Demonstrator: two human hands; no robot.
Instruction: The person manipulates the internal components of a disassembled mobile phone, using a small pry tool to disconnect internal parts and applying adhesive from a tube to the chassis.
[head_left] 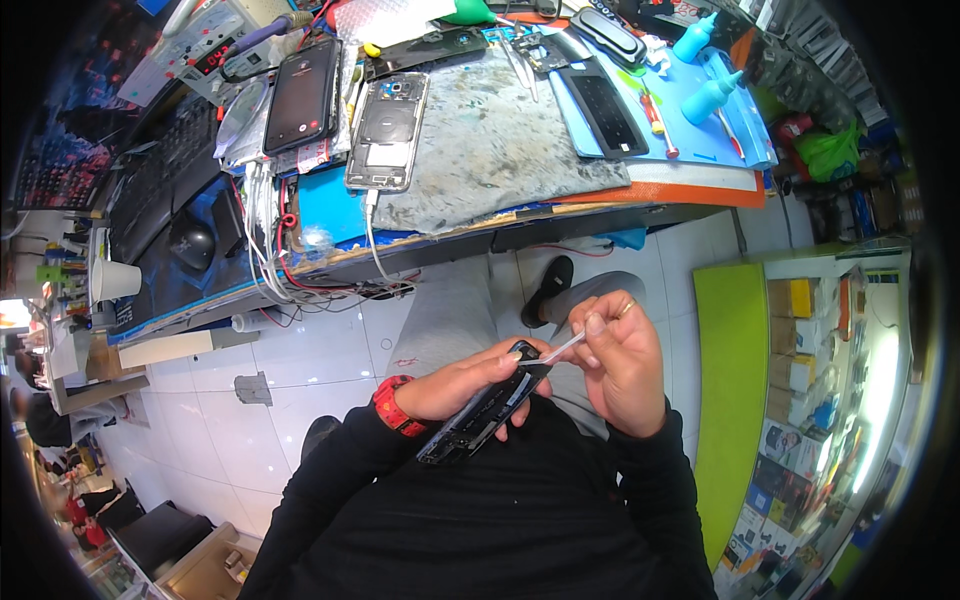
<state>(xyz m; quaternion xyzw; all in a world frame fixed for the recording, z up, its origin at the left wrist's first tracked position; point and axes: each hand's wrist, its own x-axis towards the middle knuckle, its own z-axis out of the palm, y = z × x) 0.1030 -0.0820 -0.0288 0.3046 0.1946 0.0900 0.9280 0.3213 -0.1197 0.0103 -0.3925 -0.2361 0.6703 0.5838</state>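
Note:
Over my lap, my left hand is wrapped round a dark phone housing, its inner side turned up and tilted. The left thumb lies near the housing's upper end. In a pinch between thumb and fingertips, my right hand has a thin whitish strip. That strip runs across to the housing's upper end beside the left thumb. Whether it is stuck to the housing there, I cannot tell.
On the bench ahead, an opened phone with a white cable lies on a stained grey mat. Left of it rests another phone. At right are a black panel, a screwdriver and blue bottles. A glass showcase stands right.

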